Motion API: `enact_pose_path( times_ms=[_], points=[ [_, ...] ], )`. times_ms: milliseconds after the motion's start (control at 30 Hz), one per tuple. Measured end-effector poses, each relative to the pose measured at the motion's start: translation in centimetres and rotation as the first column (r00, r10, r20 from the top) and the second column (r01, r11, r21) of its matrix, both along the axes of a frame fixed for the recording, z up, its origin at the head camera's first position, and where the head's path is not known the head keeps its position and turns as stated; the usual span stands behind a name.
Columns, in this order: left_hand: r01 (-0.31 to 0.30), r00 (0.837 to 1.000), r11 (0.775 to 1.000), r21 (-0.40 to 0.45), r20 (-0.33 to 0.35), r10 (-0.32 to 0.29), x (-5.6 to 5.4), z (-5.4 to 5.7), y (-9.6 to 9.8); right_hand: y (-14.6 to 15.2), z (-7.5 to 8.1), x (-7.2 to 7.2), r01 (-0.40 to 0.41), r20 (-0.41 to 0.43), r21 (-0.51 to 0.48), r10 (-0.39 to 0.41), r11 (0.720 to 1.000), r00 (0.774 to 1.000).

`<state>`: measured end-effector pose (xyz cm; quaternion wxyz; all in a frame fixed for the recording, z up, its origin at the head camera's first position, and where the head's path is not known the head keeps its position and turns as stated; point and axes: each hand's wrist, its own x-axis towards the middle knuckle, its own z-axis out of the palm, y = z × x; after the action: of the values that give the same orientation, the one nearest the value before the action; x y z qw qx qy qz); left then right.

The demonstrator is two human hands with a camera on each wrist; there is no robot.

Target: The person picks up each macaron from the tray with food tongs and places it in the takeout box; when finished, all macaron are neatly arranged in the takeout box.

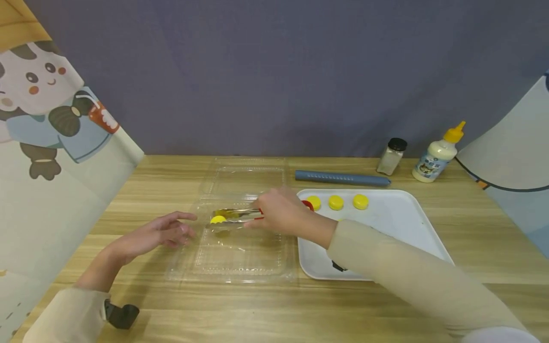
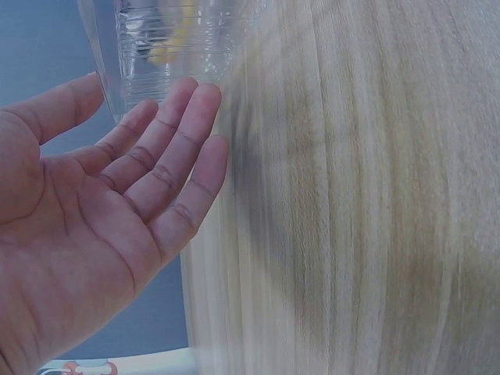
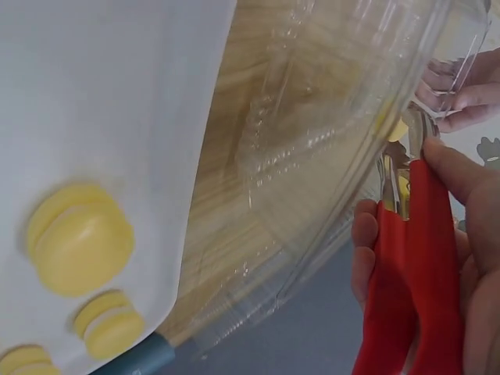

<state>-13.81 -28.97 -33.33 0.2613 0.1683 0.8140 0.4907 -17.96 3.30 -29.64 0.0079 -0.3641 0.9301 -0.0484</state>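
My right hand (image 1: 280, 209) grips red-handled metal tongs (image 3: 414, 266) over a clear plastic clamshell box (image 1: 240, 271). At the tongs' tips, within the box's left part, is a yellow macaron (image 1: 218, 219); whether the tips pinch it cannot be told for certain. My left hand (image 1: 160, 232) hovers beside the box's left edge, fingers spread loosely, holding nothing. In the left wrist view the left palm (image 2: 86, 226) faces the camera. Several more yellow macarons (image 3: 82, 238) lie on a white tray (image 1: 386, 228) to the right, one partly hidden by the right arm.
Behind the tray lies a blue-grey stick-shaped case (image 1: 343, 178). A black-capped jar (image 1: 391, 157) and a yellow-tipped squeeze bottle (image 1: 437, 155) stand at the back right. The box's lid (image 1: 250, 178) lies folded back toward the dark wall.
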Motion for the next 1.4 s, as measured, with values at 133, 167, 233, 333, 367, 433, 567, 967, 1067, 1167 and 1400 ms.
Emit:
enact_pose_path(
  times_ms=[133,167,233,333,367,433,567,967,1067,1167,1400],
  points=[
    [0.000,1.000,1.000,0.001,0.001,0.000,0.0,0.0,0.0,-0.6,-0.5,0.0,-0.010,0.007,-0.013,0.010,1.000,1.000],
    [0.000,1.000,1.000,0.000,0.002,0.000,0.0,0.0,0.0,-0.7,-0.6,0.0,-0.008,0.014,-0.015,0.008,1.000,1.000],
    [-0.001,1.000,1.000,0.000,0.003,0.001,0.0,0.0,0.0,-1.0,-0.8,0.1,-0.009,0.016,-0.015,0.009,1.000,1.000],
    [-0.004,1.000,1.000,0.001,0.002,0.004,0.0,0.0,0.0,-1.1,-1.1,0.3,-0.009,-0.010,-0.006,0.009,1.000,1.000],
    [-0.003,1.000,1.000,0.000,0.002,0.003,0.1,0.0,0.1,-1.2,-1.1,0.4,-0.010,-0.017,-0.004,0.010,1.000,1.000],
    [-0.003,1.000,1.000,-0.001,0.002,0.003,0.0,0.0,0.1,-1.2,-1.3,0.4,-0.012,-0.036,-0.005,0.012,1.000,0.999],
    [0.001,1.000,1.000,-0.006,0.004,-0.001,0.0,0.1,0.1,-1.2,-1.5,0.5,-0.006,-0.053,-0.004,0.006,1.000,0.999],
    [0.004,1.000,1.000,-0.012,0.013,-0.004,-0.1,0.1,0.0,0.6,0.4,0.9,0.084,0.055,-0.070,-0.080,0.994,0.995],
    [0.004,1.000,1.000,-0.020,0.015,-0.004,-0.2,0.2,0.1,1.8,0.8,0.9,0.100,0.052,-0.112,-0.094,0.989,0.994],
    [0.003,1.000,1.000,-0.024,0.018,-0.002,-0.2,0.3,0.2,3.3,1.1,1.0,0.104,0.059,-0.175,-0.094,0.979,0.994],
    [-0.003,1.000,1.000,-0.023,0.021,0.003,-0.1,0.2,0.1,6.9,1.4,1.1,0.065,0.014,-0.264,-0.064,0.962,0.998]
  ],
)
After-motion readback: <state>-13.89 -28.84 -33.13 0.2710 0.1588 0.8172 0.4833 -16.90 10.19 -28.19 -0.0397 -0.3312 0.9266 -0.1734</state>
